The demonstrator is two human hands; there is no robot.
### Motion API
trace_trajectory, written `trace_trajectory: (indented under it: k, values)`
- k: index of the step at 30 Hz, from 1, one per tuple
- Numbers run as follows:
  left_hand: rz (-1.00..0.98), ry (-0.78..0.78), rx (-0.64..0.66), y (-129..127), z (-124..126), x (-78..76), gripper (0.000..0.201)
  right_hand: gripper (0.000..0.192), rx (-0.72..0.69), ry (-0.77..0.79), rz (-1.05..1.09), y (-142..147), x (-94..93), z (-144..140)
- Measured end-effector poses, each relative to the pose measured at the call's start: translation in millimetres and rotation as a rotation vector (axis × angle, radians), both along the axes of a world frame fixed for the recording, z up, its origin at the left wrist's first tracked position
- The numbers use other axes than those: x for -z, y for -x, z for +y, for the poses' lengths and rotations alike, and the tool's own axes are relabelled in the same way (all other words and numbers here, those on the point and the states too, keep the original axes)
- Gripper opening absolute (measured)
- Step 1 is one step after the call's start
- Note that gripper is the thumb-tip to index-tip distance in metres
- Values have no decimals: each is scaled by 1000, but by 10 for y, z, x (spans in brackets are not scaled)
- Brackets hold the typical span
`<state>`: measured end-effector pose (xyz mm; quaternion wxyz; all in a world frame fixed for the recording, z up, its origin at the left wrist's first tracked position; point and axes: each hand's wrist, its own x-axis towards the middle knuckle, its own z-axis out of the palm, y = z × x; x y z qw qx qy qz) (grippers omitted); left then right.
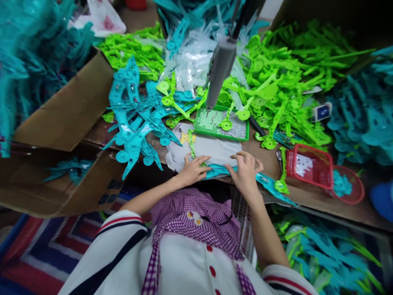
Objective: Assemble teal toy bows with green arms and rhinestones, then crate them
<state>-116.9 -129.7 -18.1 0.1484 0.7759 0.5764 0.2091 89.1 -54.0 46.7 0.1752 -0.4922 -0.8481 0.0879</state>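
Note:
A long turquoise plastic part [219, 170] lies across the near edge of the bench. My left hand [193, 169] is closed on its left stretch, fingertips on top. My right hand [245, 170] grips it further right, with thumb and fingers bent around it. Just beyond my left hand, a slim lime-green plastic lever [191, 144] lies on the pale cloth [215, 148]; its lower end is partly hidden by my fingers. More turquoise plastic [273, 188] sticks out to the right of my right hand.
A grey power screwdriver [221, 67] hangs above a green tray [221, 137] of small metal pieces. Lime-green parts [276, 78] heap behind it. Turquoise parts [135, 135] pile at left beside a cardboard box [67, 106]. A red basket [310, 180] stands right.

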Motion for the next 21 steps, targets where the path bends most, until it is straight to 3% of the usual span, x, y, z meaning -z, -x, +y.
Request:
trace_trajectory:
  k: [4,6,8,10,14,17,19,21]
  values:
    - [-31,-131,-99,17,-87,36,32,27,-30,-69,491,626,-437,194]
    - [-39,-187,-159,99,-224,-18,35,27,-128,-44,625,874,-516,298]
    - [-42,-231,-202,205,-441,-70,37,26,-194,59,649,939,-423,319]
    - [-27,-253,-227,290,-683,-66,39,28,-180,188,612,836,-184,234]
    - [3,-291,-259,294,-904,124,31,32,-143,312,481,507,268,-76]
    - [-55,-353,-322,213,-762,237,12,31,-176,257,472,408,247,-51]
    - [-82,-370,-365,175,-625,238,8,34,-138,161,471,411,109,229]
    - [-99,-376,-385,165,-537,197,9,40,-31,58,410,456,-37,688]
